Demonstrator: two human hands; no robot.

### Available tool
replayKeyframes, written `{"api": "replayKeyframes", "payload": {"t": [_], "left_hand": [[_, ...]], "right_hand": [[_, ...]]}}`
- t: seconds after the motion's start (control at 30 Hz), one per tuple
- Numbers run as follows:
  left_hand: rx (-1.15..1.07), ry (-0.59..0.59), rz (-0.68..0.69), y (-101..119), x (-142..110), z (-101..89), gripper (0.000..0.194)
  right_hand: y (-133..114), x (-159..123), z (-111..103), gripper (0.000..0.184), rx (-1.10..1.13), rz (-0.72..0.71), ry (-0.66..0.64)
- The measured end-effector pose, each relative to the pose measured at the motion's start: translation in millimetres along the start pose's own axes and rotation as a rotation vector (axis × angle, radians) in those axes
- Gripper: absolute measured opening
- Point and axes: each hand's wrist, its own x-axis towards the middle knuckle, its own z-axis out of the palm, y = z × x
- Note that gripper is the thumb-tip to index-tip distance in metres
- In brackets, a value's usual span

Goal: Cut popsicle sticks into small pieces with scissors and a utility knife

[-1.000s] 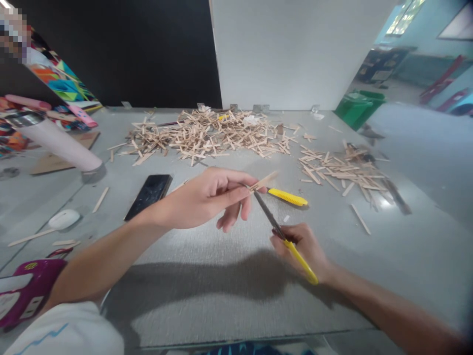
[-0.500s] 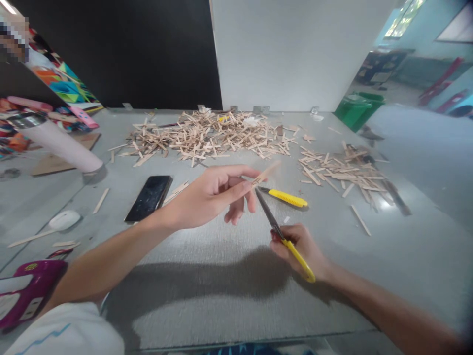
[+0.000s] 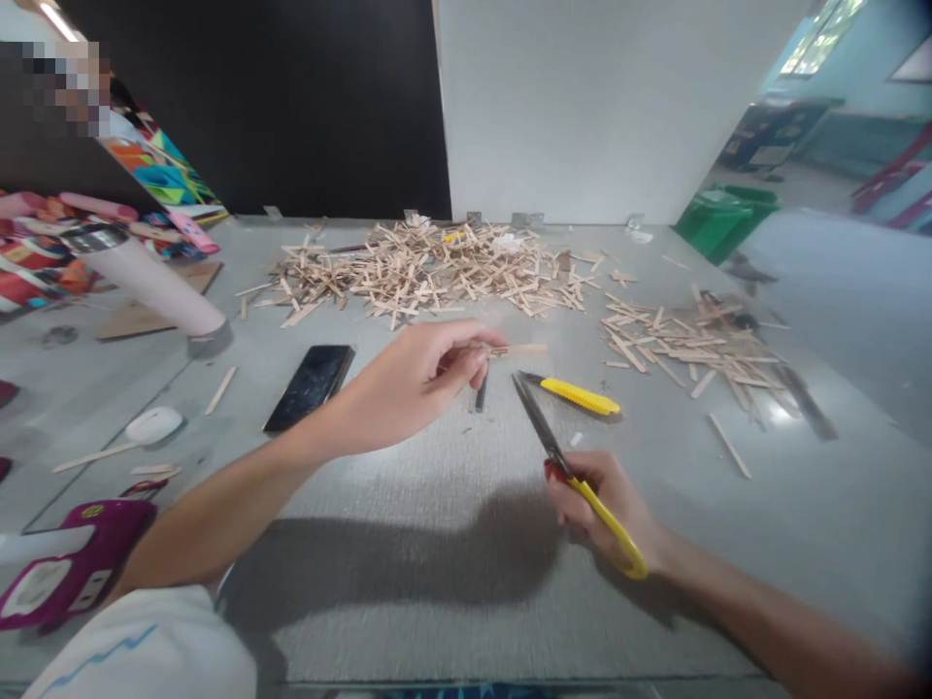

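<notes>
Closely pinched between the thumb and forefinger of the left hand (image 3: 437, 374), a thin wooden strip (image 3: 525, 349) sticks out toward three o'clock, flat and pale, with a small dark mark near the fingertips. At four o'clock from the centre of the view, the right hand (image 3: 601, 505) is curled around the handle of a pair of scissors (image 3: 540, 427). Their grey metal blades point toward eleven o'clock, with the tip just below the strip and apart from it.

A utility knife (image 3: 579, 395) with a ribbed yellow plastic body lies between three and four o'clock, near the scissors' tip. Something narrow and dark shows under the left fingers, too indistinct to name. The grey tabletop (image 3: 379, 563) has a fine, brushed-looking grain and a soft sheen.

Toward twelve o'clock spreads a tangled heap of short wooden sticks (image 3: 429, 267), straight and flat; a smaller heap (image 3: 684, 335) lies at three. Near nine o'clock rests a glossy black phone (image 3: 310, 388), its face speckled, and farther out stands a smooth, pale pink cylindrical bottle (image 3: 156, 286) with a shiny metal top.
</notes>
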Motion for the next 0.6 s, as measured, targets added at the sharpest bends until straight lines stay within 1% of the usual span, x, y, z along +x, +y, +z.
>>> {"api": "replayKeyframes", "payload": {"t": [0.07, 0.13, 0.27, 0.4, 0.6], "left_hand": [[-0.061, -0.024, -0.014, 2.4, -1.9, -1.6, 0.019], [-0.140, -0.038, -0.041, 4.2, -3.3, -2.3, 0.014], [-0.182, -0.018, -0.059, 5.7, -4.4, -2.6, 0.017], [-0.175, -0.017, -0.059, 6.0, -5.2, -2.2, 0.016], [-0.178, -0.037, -0.075, 5.6, -7.0, -2.1, 0.014]], "right_hand": [[-2.3, -3.0, 0.7, 0.053, 0.037, 0.039, -0.030], [-4.4, -5.8, 1.9, 0.053, 0.090, 0.074, -0.046], [-7.8, -9.7, 4.8, 0.050, 0.221, 0.143, -0.067], [-11.7, -11.1, 5.7, 0.050, 0.256, 0.127, -0.070], [-19.0, -10.7, 4.4, 0.049, 0.233, 0.116, -0.076]]}}
